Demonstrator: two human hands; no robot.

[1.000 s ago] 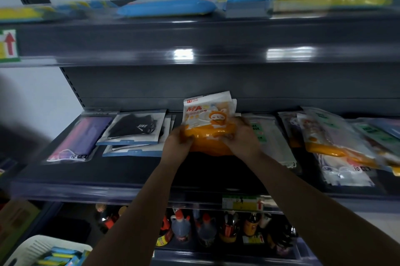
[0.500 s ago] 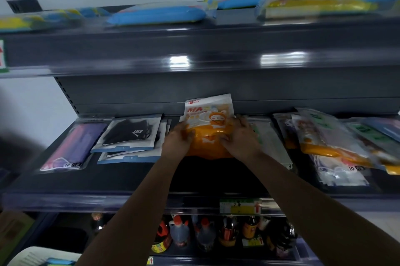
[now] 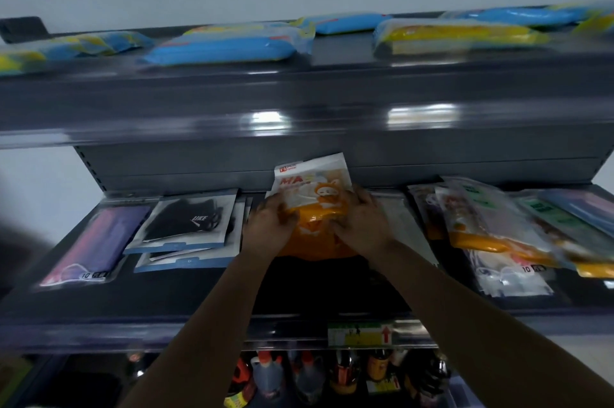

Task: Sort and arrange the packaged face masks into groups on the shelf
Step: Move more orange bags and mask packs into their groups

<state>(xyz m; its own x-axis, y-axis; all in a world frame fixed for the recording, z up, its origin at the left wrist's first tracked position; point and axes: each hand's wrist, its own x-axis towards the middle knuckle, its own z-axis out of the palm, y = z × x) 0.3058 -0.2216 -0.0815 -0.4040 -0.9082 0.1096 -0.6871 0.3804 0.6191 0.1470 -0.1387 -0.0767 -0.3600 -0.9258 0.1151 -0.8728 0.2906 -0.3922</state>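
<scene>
An orange and white mask pack [image 3: 314, 195] with a cartoon fox stands tilted at the middle of the dark shelf [image 3: 186, 294]. My left hand [image 3: 270, 225] grips its left side and my right hand [image 3: 362, 225] grips its right side. To the left lie a stack of black mask packs [image 3: 189, 221] and a purple mask pack [image 3: 96, 241]. On the right, several mixed packs [image 3: 491, 231] overlap in a loose pile, with a white pack [image 3: 508, 274] at the front. A pale pack [image 3: 408, 228] lies just right of my right hand.
The upper shelf [image 3: 299, 95] carries blue packs [image 3: 222, 48] and yellow packs [image 3: 455, 35]. Bottles [image 3: 299, 377] fill the shelf below. A price label [image 3: 360, 334] hangs on the shelf's front edge. The view is blurred by motion.
The view has tilted and shifted slightly, and the top shelf now shows more. Both hands keep hold of the orange pack in about the same place on the shelf.
</scene>
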